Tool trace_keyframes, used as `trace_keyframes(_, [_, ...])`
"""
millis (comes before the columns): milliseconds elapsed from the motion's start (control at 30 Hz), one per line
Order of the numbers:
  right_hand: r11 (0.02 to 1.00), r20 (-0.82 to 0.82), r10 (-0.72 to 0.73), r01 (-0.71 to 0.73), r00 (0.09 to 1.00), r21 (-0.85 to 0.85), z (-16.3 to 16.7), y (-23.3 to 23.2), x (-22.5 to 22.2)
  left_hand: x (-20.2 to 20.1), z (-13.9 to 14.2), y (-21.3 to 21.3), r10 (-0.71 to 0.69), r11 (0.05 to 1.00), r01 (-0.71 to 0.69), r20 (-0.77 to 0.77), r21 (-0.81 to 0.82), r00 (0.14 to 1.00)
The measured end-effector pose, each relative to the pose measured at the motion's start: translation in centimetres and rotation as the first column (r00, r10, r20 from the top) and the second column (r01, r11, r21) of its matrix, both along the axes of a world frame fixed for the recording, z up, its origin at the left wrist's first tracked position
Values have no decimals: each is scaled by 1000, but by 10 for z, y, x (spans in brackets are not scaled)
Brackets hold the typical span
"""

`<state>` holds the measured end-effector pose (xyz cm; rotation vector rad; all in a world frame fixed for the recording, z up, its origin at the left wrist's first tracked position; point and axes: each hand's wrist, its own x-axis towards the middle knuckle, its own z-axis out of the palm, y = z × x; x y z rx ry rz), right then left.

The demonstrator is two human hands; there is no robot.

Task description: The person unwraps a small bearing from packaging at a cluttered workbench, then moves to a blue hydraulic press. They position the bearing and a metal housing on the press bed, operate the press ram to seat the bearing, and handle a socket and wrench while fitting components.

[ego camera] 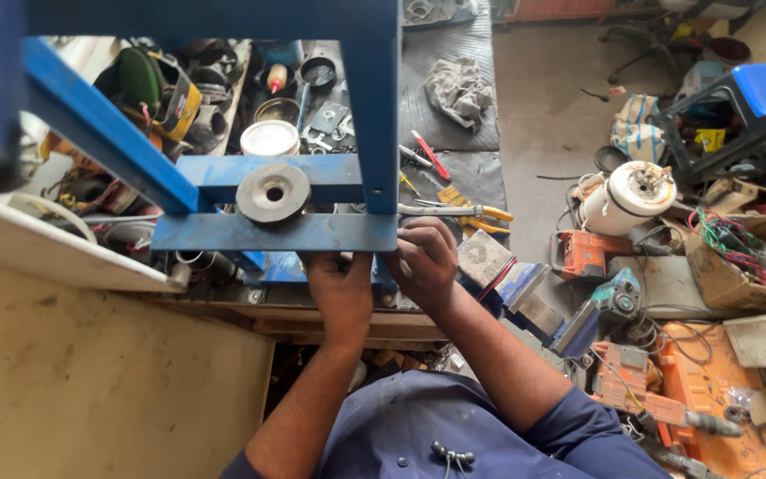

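Note:
A blue steel press frame [294, 232] stands on the workbench, with a grey round metal disc [273, 192] resting on its cross bars. My left hand [340, 288] reaches under the frame's lower bar, its fingers hidden beneath it. Right beside it my right hand [425, 259] curls at the bar's right end, knuckles up. What either hand grips under the bar is hidden. Yellow-handled pliers [476, 213] lie just beyond my right hand.
A red-handled screwdriver [431, 155] and a grey rag [457, 87] lie on the black mat. Tins, cups and parts crowd the bench behind the frame. Orange power tools [583, 255], a white motor body [631, 195], wires and a blue stool [755, 98] fill the floor at right.

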<state>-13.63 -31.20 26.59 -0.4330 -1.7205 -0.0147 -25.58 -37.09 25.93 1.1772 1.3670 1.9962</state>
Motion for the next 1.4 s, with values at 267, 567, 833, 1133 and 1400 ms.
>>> trace_keyframes(267, [1000,55,7,-8,998,21,9,-6,4,3,-2,-3,34,988,-21,84,-151,996])
trace_keyframes(567, [998,-24,-62,61,998,-24,-1,1,-5,5,13,1,77,976,-66,41,-206,996])
trace_keyframes(833, [978,-173,-110,75,979,-196,-7,-4,-17,-9,-8,-8,-71,974,102,154,-202,985])
trace_keyframes(1133, [849,-351,-367,155,862,-506,-14,-34,-55,-126,-121,-78,121,781,506,883,-366,452])
trace_keyframes(1400, [791,-124,-511,410,851,-454,-6,-40,-69,-194,-88,-88,7,873,415,856,-257,517])
